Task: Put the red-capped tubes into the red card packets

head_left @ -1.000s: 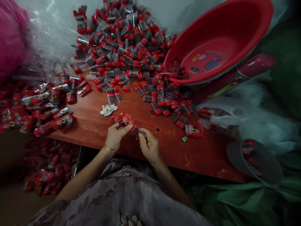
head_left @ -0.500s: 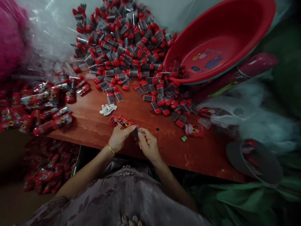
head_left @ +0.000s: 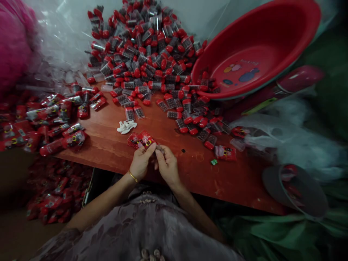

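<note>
My left hand (head_left: 140, 164), with a gold bracelet at its wrist, is closed near the table's front edge, thumb raised toward the other hand. Close beside it, my right hand (head_left: 168, 167) has its fingers pinched round a small dark item (head_left: 161, 148), mostly covered by the fingers. The left fingertips meet the same spot, though what they grip is hidden. Just beyond the left hand, red printed wrappers (head_left: 144, 138) lie on the wooden table (head_left: 108, 137). A crumpled white cloth-like piece (head_left: 126, 126) rests behind them.
Clear tubes with red caps (head_left: 146, 54) form a big heap at the back. Filled red packets (head_left: 54, 119) lie left. A tilted red basin (head_left: 255, 50) stands back right, a grey bin (head_left: 296, 188) at the right edge, a small green packet (head_left: 214, 162) nearer the middle.
My hands have drawn closer together, the left shifting slightly right and down. The dark item is now more covered by the fingers, and more of the red wrappers shows. The view has shifted slightly.
</note>
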Demonstrator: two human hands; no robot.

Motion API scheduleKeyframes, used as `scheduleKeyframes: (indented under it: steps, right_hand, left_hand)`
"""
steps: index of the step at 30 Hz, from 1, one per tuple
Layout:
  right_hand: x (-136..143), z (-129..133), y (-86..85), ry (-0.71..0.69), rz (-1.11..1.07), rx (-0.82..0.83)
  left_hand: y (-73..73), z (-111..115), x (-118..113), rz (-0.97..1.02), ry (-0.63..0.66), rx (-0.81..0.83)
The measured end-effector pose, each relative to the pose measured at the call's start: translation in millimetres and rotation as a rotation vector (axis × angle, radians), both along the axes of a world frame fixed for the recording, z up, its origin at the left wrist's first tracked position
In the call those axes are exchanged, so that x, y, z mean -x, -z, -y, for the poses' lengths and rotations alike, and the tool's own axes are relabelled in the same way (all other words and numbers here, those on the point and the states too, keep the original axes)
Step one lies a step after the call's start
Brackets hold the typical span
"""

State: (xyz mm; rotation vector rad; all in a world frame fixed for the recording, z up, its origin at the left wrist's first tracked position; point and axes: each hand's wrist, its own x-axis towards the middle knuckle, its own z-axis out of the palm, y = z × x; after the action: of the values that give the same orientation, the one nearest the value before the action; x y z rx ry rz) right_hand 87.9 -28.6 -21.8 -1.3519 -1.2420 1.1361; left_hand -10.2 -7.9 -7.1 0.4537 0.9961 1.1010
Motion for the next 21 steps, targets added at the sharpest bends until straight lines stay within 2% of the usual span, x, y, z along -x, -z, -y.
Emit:
scheduleKeyframes:
  steps: [5,9,12,15,18,21]
  right_hand:
    - [0.5,-6.6,-6.8,-0.172,-0.222,0.065]
    - [-0.4,-11.3,-9.9,-0.138,-0.211,0.068]
    - [3.1,-17.2,-6.0,-0.108,-0.198,0.120]
    - [13.2,-23.0,1.6,-0.076,-0.097,0.054]
    - [26.3,-28.0,5.4,-0.119,0.096,-0.084]
    - [24.8,-38.7,0.2,-0.172,0.436,-0.214]
  left_hand:
    - [-12.4,-6.3,15.1,0.074,0.046,-0.048]
    - [-12.5,-1.4,17.9,0.092,0.025,-0.035]
    - [-7.1,6.6,19.0,0.115,0.071,-0.012]
    - [-2.4,11.5,28.0,0.146,0.111,0.016]
    - [-0.1,10.2,44.9,0.159,0.142,0.076]
    - [0.0,1.0,72.7,0.120,0.053,0.148]
